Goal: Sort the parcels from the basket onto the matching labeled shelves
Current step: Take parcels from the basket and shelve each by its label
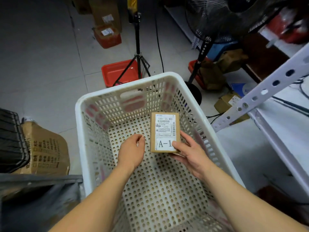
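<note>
A white perforated plastic basket (93, 104) fills the middle of the head view. Over its floor my right hand (187, 151) grips a small brown cardboard parcel (164, 129) at its near right corner, thumb on top of the label. The parcel's white shipping label reads "A-1". My left hand (132, 151) hovers just left of the parcel, fingers loosely curled, holding nothing and apart from the box. No other parcel shows in the basket.
A white metal shelf (284, 131) with a perforated upright post (260, 96) stands at the right. Beyond the basket are a red tray (117, 72), a black tripod (138, 52) and a standing fan (200, 52). A cardboard box (45, 151) lies at the left.
</note>
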